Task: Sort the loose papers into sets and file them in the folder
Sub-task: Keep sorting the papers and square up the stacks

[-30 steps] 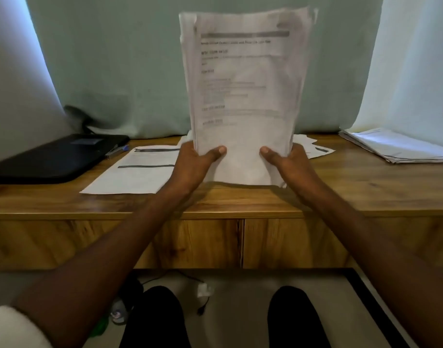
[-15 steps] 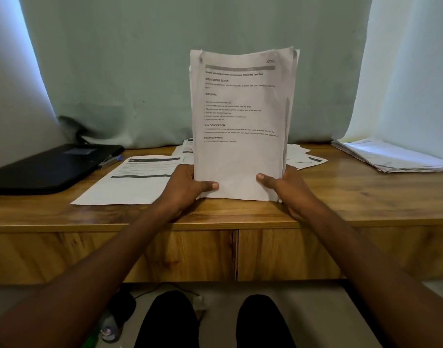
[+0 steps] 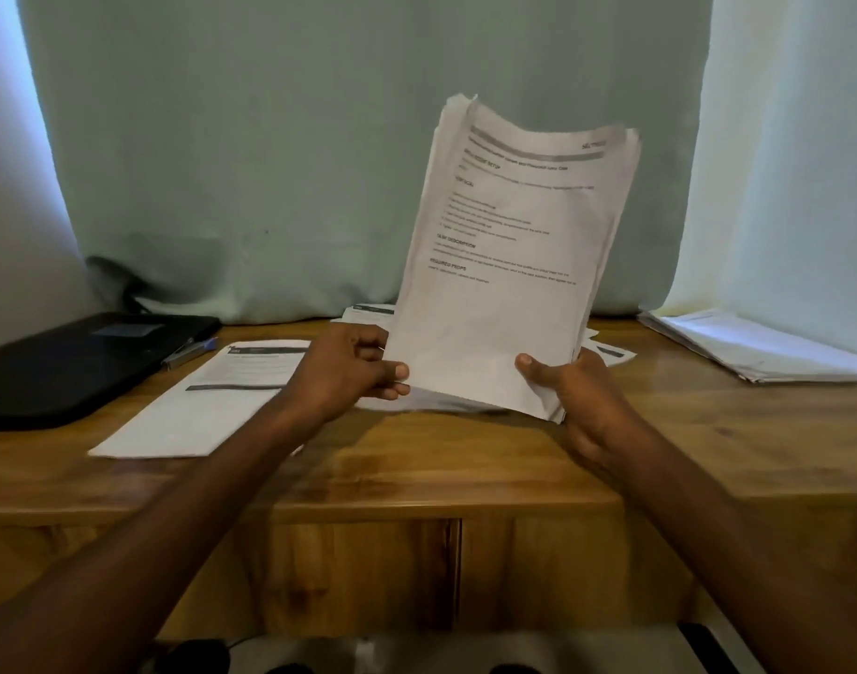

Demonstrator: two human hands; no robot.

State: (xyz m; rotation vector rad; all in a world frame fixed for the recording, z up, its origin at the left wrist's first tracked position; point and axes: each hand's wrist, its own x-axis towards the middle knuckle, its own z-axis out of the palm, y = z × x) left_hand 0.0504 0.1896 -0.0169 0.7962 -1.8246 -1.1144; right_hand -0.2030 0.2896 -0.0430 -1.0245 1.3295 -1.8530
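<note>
Stack: thick white printed paper sheaf [image 3: 504, 284], tilted right, above the wooden bench [image 3: 708, 430] centre.
Fingers: left hand [image 3: 349, 372] and right hand [image 3: 577, 396] clamped on its near corners.
Tip: square edges first.

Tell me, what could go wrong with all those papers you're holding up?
The stack of papers is tilted and its edges look uneven, held only at the bottom by the left hand and right hand, so sheets might slip out. They could then mix with the loose sheets on the desk.
</note>
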